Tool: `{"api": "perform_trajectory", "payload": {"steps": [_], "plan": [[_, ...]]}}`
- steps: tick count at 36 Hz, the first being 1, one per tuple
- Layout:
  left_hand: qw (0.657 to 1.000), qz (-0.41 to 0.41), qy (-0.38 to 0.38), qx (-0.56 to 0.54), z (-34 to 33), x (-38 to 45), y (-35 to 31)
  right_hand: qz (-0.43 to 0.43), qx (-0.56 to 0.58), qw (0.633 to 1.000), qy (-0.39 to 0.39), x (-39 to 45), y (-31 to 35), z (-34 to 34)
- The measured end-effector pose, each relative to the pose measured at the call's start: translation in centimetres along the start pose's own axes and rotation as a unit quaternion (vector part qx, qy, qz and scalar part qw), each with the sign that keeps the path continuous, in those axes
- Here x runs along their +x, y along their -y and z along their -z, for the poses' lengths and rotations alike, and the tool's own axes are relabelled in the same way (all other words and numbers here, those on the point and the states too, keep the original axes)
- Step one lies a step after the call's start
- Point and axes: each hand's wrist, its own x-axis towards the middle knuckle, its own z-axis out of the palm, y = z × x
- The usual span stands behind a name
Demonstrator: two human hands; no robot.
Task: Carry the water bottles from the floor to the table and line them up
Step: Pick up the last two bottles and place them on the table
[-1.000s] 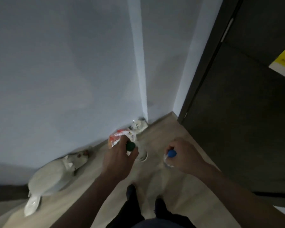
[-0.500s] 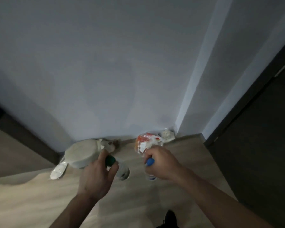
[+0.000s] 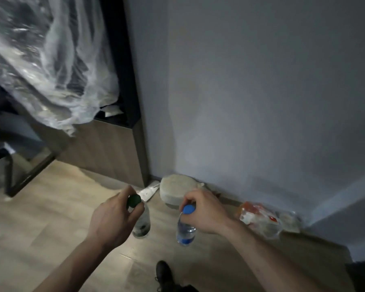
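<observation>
My left hand (image 3: 112, 220) grips a clear water bottle with a green cap (image 3: 142, 223) by its neck, and the bottle hangs above the wooden floor. A second clear bottle, blue-capped (image 3: 185, 230), hangs from my right hand (image 3: 207, 211), which pinches it just under the cap. Both bottles are held in front of me, side by side and apart. A dark table edge (image 3: 133, 114) rises at the upper left, draped with clear plastic sheeting (image 3: 51, 60).
A pale round bag (image 3: 177, 188) and a clear bag with red print (image 3: 259, 218) lie on the floor along the grey wall. A chair frame (image 3: 11, 173) stands at the left under the table. My shoe (image 3: 163, 272) shows at the bottom.
My view has swung left: the dark door has left the frame and the table with plastic sheeting has come in. Both hands still carry their bottles.
</observation>
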Motion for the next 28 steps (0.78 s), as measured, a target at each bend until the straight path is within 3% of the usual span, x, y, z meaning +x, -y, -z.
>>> {"api": "perform_trajectory", "payload": {"steps": [12, 21, 28], "plan": [[0.984, 0.153, -0.062, -0.065, 8.8, 7.7, 13.6, 0.117, 0.000, 0.990, 0.080, 18.3, 13.3, -4.9], [0.963, 0.226, -0.147, -0.020, 16.2, 10.5, 23.2, 0.210, -0.026, 0.964, 0.162, 30.5, 25.0, -10.3], [0.947, 0.271, -0.172, 0.003, 21.3, 11.4, 33.6, 0.254, -0.057, 0.950, 0.170, 37.3, 34.6, -16.2]]}}
